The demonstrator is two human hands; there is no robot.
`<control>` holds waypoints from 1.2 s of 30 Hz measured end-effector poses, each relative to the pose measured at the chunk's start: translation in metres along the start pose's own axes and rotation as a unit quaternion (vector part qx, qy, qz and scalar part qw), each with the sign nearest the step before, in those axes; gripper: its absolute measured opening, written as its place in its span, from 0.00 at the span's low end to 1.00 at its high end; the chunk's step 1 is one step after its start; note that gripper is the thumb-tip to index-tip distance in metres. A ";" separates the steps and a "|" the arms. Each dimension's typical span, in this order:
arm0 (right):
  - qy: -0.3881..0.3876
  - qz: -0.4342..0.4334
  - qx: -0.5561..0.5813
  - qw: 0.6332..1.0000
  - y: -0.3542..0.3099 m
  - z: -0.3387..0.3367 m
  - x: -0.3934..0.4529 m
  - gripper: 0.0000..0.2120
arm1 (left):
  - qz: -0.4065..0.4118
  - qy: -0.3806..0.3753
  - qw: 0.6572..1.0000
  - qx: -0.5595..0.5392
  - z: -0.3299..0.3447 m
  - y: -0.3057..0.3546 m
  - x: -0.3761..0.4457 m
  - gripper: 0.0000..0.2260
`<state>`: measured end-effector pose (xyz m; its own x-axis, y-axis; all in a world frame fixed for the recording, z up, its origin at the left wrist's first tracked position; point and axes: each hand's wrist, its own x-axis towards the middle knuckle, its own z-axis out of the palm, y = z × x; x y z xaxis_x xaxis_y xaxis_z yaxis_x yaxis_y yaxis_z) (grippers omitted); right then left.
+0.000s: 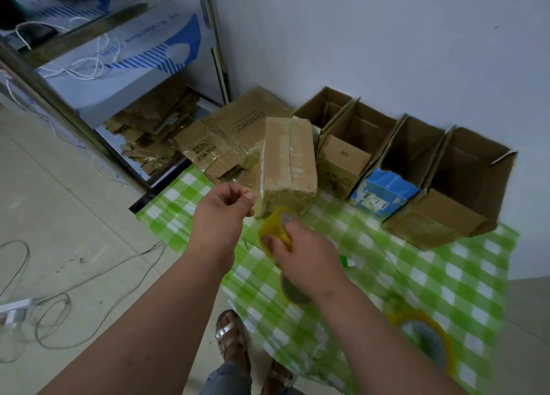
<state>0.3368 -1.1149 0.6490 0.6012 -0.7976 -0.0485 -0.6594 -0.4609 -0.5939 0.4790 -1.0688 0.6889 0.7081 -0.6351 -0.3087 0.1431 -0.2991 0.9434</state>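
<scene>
Head view: left hand (224,213) pinches tape strip (262,173), right hand (306,258) grips tape roll (272,231); slack may crease it across the box (290,159).

I am standing in a packing room: open cardboard boxes (446,213) lining the wall (387,52) at one o'clock, flattened cartons (154,121) at eleven.

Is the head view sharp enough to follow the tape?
Head view: motion blur smears the tape roll in the right hand and the checked tablecloth; the left hand, tape strip and cardboard box read clearer; the wide lens slants the shelf post.
</scene>
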 end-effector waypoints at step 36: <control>-0.063 0.031 0.078 0.994 0.071 -0.128 0.071 0.18 | -0.218 0.189 0.901 -0.323 0.026 0.008 0.017 0.03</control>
<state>0.2747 -1.2541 0.7065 0.6202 -0.7626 -0.1839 -0.6244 -0.3380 -0.7042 0.4739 -1.1008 0.6877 0.6542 -0.2331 -0.7195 0.7515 0.0924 0.6533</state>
